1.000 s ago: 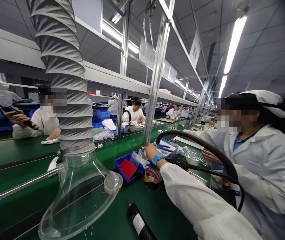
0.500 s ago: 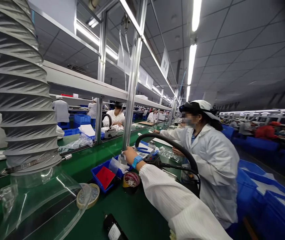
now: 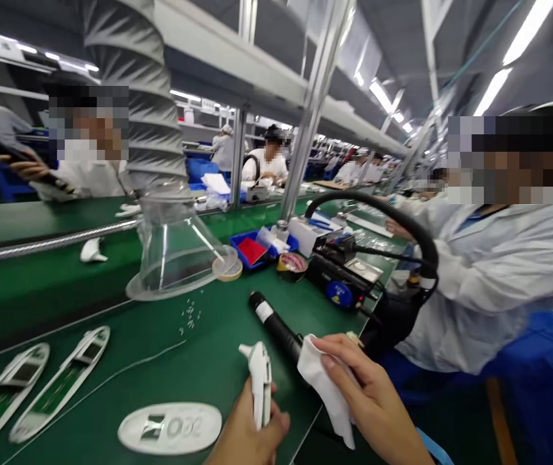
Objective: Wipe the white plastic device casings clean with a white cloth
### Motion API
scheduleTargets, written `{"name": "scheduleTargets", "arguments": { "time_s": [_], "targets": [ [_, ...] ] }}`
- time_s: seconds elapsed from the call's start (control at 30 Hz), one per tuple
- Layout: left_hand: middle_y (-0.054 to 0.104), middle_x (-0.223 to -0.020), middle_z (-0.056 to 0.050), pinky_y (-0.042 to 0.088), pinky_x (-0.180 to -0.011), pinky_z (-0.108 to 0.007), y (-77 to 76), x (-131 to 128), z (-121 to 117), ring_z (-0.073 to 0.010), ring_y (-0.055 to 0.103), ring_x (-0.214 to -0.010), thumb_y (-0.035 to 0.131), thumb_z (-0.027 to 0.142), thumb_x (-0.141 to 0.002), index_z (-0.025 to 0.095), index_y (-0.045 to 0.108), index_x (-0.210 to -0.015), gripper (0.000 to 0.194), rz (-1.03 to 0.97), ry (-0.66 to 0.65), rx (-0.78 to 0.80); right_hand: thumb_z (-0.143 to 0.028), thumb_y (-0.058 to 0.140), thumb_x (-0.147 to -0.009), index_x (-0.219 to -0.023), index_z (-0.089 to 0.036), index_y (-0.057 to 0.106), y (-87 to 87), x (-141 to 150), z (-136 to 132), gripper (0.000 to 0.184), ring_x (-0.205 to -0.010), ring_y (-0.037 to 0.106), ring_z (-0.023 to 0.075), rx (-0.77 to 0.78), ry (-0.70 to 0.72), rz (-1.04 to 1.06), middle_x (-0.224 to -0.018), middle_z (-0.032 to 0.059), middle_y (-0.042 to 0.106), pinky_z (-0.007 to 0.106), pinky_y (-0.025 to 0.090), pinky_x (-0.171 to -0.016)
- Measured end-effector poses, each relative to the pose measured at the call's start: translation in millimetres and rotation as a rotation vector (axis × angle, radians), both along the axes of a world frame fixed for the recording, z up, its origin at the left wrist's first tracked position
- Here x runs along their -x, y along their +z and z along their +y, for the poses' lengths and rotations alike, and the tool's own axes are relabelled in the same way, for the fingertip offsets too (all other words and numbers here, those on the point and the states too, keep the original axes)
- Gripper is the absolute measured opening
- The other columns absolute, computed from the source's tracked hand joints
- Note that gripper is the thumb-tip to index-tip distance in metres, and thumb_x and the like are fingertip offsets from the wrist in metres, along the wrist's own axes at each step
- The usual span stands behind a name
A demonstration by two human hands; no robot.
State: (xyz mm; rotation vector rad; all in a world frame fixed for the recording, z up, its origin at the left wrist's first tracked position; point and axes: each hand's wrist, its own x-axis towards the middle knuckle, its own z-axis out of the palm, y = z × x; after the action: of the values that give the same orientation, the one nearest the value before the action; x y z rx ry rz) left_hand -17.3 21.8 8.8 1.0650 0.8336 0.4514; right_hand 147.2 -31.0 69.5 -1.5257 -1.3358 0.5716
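Observation:
My left hand (image 3: 247, 433) at the bottom centre grips a slim, curved white plastic part (image 3: 260, 384) upright. My right hand (image 3: 368, 400) pinches a crumpled white cloth (image 3: 325, 387) close to that part. A black cylinder with a white label (image 3: 274, 326) lies on the green bench, its lower end hidden behind the cloth. Two long white frames holding green circuit boards (image 3: 58, 384) lie at the lower left, and a white oval plastic piece (image 3: 170, 427) lies next to them. A scatter of tiny pale bits (image 3: 189, 316) lies farther up the bench.
A clear fume hood (image 3: 174, 252) on a ribbed grey duct stands ahead. Beyond are a blue tray (image 3: 261, 248), a tape roll (image 3: 292, 261) and a black soldering station (image 3: 339, 274). A co-worker (image 3: 499, 278) sits on the right, another (image 3: 87, 148) across the green conveyor.
My view has swung left and down. My right arm has drawn back from the blue tray area, and both hands now appear low in view, holding the white part and the cloth.

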Motion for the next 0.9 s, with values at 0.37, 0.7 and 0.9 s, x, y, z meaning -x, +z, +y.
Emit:
{"name": "scheduleTargets", "arguments": {
  "time_s": [0.37,0.7,0.9],
  "targets": [
    [0.039,-0.054,0.010,0.028,-0.042,-0.019,12.2,2.7,-5.3,-0.0055,0.032,-0.041,0.058,0.022,-0.072,0.019,0.043,-0.097,0.029,-0.013,-0.024,-0.101,-0.031,0.055,-0.084,-0.096,-0.026,0.068,-31.5,44.6,-7.6,0.018,-0.073,0.056,0.0173,-0.002,0.042,0.040,-0.083,0.0038,0.056,0.025,0.044,-0.061],
    [0.044,-0.057,0.007,0.040,-0.069,-0.027,13.1,4.1,-3.3,-0.0139,0.049,-0.066,0.054,0.020,-0.074,0.016,0.045,-0.106,0.033,0.020,-0.015,-0.254,-0.015,0.054,-0.085,-0.101,-0.024,0.065,-41.1,50.9,-0.9,0.021,-0.073,0.054,0.0152,-0.205,0.058,-0.202,-0.082,0.0037,0.052,0.025,0.045,-0.059],
    [0.045,-0.060,0.006,0.041,-0.070,-0.027,10.2,3.1,-1.9,-0.0147,0.052,-0.073,0.053,0.012,-0.070,0.017,0.047,-0.097,0.028,0.002,0.034,-0.238,-0.007,0.053,-0.084,-0.104,-0.022,0.063,-49.2,51.9,-7.1,0.027,-0.072,0.051,0.0156,-0.290,0.088,-0.377,-0.082,0.0044,0.050,0.028,0.043,-0.058]
  ]
}}
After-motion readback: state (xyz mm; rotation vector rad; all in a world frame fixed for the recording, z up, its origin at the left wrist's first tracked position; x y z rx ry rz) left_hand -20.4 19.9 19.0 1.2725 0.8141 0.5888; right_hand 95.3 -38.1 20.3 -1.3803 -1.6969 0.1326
